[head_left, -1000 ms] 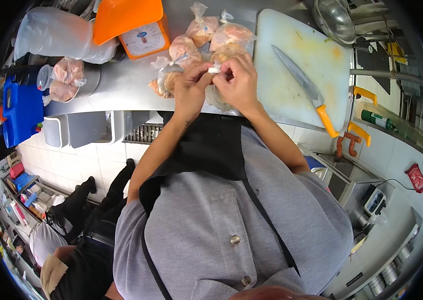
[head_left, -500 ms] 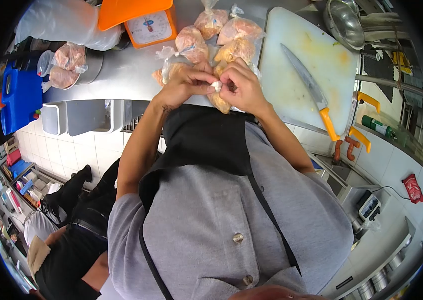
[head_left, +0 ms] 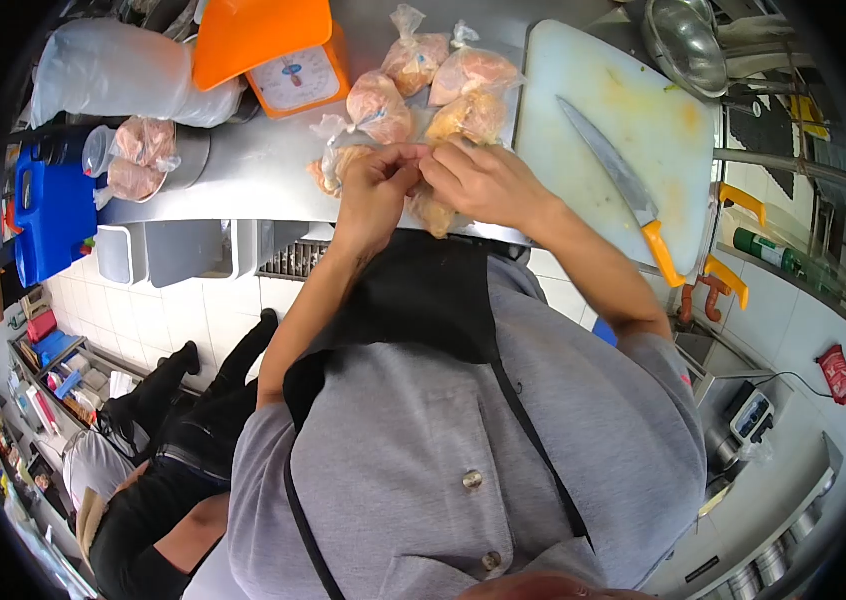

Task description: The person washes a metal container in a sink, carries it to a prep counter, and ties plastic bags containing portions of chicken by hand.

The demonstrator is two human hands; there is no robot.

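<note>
At the front edge of the steel counter, my left hand point(head_left: 375, 198) and my right hand point(head_left: 493, 182) meet fingertip to fingertip. Both are closed in a pinch on the gathered neck of a small plastic bag point(head_left: 433, 215) of pale yellowish food, probably raw meat. The bag hangs beneath my fingers, and its neck is mostly hidden by them. Just beyond my hands lie several knotted bags of pinkish meat, among them one bag point(head_left: 380, 108) and another bag point(head_left: 476, 75). A yellowish bag point(head_left: 468, 118) touches or nearly touches my right hand's far side.
Right of my hands, a knife point(head_left: 608, 160) with a yellow handle rests on a white cutting board point(head_left: 583, 75). An orange scale point(head_left: 328, 65) stands at the back left. Bagged meat point(head_left: 143, 142) sits in a metal pot. Another person point(head_left: 178, 450) is behind on the left.
My fingers have drawn closer together over the bag's neck, covering the white twisted part seen before. My right hand has turned more palm down. The view has shifted slightly.
</note>
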